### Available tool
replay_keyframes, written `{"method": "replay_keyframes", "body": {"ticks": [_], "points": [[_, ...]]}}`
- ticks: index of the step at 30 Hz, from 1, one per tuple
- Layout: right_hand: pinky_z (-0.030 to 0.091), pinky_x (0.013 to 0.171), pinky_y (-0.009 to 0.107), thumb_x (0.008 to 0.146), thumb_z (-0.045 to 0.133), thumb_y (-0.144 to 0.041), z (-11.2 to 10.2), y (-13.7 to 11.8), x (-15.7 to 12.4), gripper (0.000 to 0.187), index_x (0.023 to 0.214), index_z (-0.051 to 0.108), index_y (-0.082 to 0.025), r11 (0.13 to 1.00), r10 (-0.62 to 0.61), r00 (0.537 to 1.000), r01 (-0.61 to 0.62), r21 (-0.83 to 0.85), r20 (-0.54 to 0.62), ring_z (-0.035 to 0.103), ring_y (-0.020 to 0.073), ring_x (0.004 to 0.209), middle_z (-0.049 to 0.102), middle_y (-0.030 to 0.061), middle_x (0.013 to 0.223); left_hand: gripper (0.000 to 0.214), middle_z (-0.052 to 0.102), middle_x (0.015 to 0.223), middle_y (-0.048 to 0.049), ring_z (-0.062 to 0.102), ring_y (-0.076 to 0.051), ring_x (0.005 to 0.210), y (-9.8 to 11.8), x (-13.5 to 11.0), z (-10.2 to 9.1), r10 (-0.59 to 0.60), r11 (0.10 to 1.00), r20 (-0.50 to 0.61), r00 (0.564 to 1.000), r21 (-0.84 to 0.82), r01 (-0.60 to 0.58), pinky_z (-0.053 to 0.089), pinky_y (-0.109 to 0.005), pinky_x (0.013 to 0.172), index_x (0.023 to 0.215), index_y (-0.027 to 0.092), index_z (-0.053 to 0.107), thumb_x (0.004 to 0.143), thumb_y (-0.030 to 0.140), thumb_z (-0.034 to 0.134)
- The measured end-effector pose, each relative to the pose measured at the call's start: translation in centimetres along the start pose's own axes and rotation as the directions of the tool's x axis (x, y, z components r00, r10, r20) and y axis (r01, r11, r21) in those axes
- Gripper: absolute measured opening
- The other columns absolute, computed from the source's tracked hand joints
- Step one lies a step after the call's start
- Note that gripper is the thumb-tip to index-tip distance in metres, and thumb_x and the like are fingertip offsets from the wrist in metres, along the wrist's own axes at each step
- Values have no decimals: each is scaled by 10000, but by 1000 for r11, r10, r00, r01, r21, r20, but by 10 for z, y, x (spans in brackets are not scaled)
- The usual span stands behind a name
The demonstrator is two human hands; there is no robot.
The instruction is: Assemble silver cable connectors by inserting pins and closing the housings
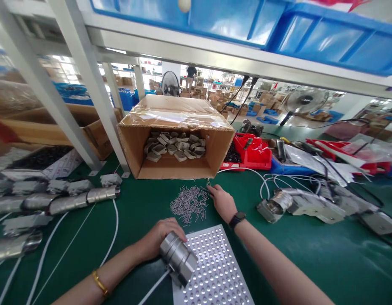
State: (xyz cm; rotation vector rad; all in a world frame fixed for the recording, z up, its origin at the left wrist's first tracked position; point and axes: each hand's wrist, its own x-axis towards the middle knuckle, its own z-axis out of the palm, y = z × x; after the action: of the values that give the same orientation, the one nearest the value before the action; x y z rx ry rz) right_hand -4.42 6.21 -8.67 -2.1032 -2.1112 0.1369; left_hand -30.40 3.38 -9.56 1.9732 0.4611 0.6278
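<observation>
My left hand (165, 237) is wrapped round a silver metal cylinder (179, 257) with a white cable (154, 288) running from its lower end. The cylinder is tilted over the left edge of a white sheet (215, 267) covered in rows of shiny round dots. A pile of small screws (190, 203) lies on the green table beyond it. At the pile's right edge, my right hand (223, 204) has its fingertips pressed together. A small pale thing shows at those fingertips, too small to name.
A cardboard box (176, 171) on its side holds several grey metal parts (175, 146). Metal cylinders with cables (68, 203) lie at left; grey fittings (313, 205) lie at right. Red bins (254, 152) stand behind. A shelf with blue bins (227, 21) hangs overhead.
</observation>
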Motion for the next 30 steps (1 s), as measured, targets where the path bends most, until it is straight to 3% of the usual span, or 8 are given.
{"method": "replay_keyframes", "body": {"ticks": [5, 8, 12, 17, 20, 22, 26, 30], "points": [[507, 702, 296, 932, 412, -72, 2, -10, 14, 199, 979, 597, -129, 974, -47, 987, 79, -211, 154, 615, 170, 811, 575, 71, 1041, 225, 631, 1004, -40, 526, -192, 934, 4, -5, -6, -136, 966, 66, 989, 232, 117, 377, -314, 830, 1058, 279, 662, 883, 273, 520], [525, 717, 320, 943, 461, -130, 3, -11, 18, 123, 997, 568, -104, 962, -20, 982, 70, -265, 187, 601, 162, 816, 582, 65, 1014, 336, 576, 1055, -49, 521, -186, 966, 7, -13, -18, -278, 927, -92, 956, 234, 292, 392, -309, 848, 1172, 264, 596, 876, 200, 449], [526, 713, 315, 940, 466, -122, 7, -9, 19, 125, 1019, 559, -99, 968, 29, 985, 15, -252, 171, 603, 161, 816, 585, 69, 1013, 322, 580, 987, -64, 551, -185, 837, 14, -28, -40, -401, 856, -352, 846, 184, 483, 421, -301, 762, 1093, 183, 629, 892, 307, 410], [472, 658, 324, 871, 406, 15, 7, 7, 14, 169, 891, 564, -45, 997, 40, 994, -32, -75, 103, 614, 215, 752, 600, 146, 904, 376, 601, 955, -60, 569, -204, 860, 39, -47, -61, -476, 819, -498, 725, 50, 572, 441, -303, 754, 1109, 161, 577, 868, 399, 413], [429, 635, 310, 835, 449, -11, -6, 16, 12, 124, 786, 530, -90, 993, 1, 999, -5, 120, 34, 593, 218, 707, 593, 124, 808, 355, 609, 917, -54, 579, -205, 851, 63, -50, -63, -480, 810, -583, 656, -7, 586, 456, -297, 736, 1063, 157, 571, 853, 393, 410], [410, 603, 282, 857, 436, -86, -21, 14, 6, 132, 744, 483, -136, 961, -29, 1000, 31, 275, -13, 560, 188, 661, 565, 69, 730, 315, 621, 887, -39, 584, -197, 816, 83, -43, -58, -448, 823, -604, 659, 10, 568, 456, -287, 710, 1002, 175, 591, 855, 389, 412], [367, 514, 230, 905, 357, -269, -50, -17, -20, 180, 772, 436, -177, 821, -111, 991, 131, 556, -70, 438, 120, 525, 471, -19, 646, 234, 648, 810, -22, 588, -182, 742, 114, -5, -37, -349, 879, -565, 748, 80, 470, 442, -271, 668, 877, 189, 658, 839, 330, 475], [342, 508, 221, 882, 395, -328, -65, -58, -46, 184, 792, 458, -181, 689, -164, 981, 190, 700, -104, 400, 108, 524, 457, -32, 648, 272, 672, 857, -51, 615, -182, 764, 117, 41, -13, -301, 938, -556, 775, -24, 347, 475, -273, 698, 1021, 141, 654, 786, 241, 560]]}}
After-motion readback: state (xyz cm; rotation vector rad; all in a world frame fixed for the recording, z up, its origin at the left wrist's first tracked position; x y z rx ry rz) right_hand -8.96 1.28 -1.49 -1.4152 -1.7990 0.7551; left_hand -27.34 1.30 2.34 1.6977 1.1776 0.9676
